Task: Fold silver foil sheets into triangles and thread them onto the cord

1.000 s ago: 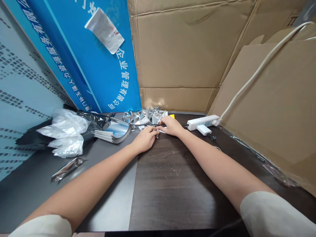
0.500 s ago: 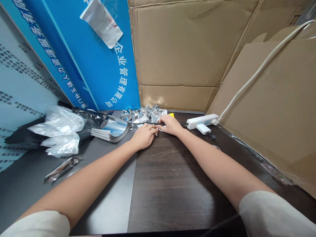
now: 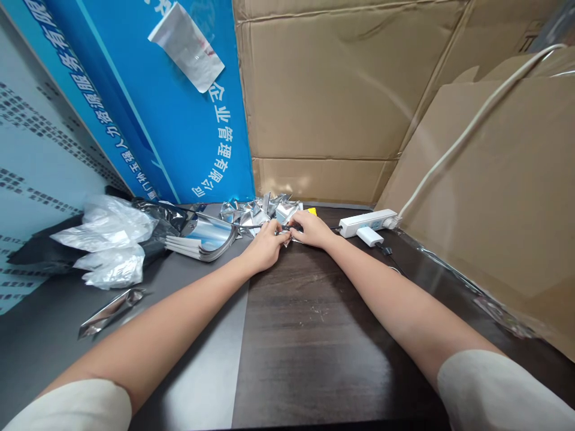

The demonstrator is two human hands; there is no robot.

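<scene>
A heap of crumpled silver foil packets [image 3: 258,211] lies at the back of the table, against the boards. In front of it my left hand [image 3: 266,244] is closed, its thumb and fingers bent together at a small silver foil packet [image 3: 286,239]. My right hand [image 3: 311,230] pinches the same packet from the other side, fingertips near those of the left. Fingers cover most of this packet. Just behind the fingers runs a black cable [image 3: 248,227].
A white power strip [image 3: 368,221] with a plugged-in white adapter [image 3: 370,236] stands right of my hands. Left are curved stacked sheets [image 3: 209,239], clear plastic bags [image 3: 114,236] and a long foil wrapper [image 3: 111,312]. Cardboard [image 3: 323,90] and a blue board [image 3: 179,137] wall the back.
My left hand has shifted slightly; its fingers have gone from lying flatter to bent, with the thumb showing. The right hand stays nearly in place. The view has tilted a little.
</scene>
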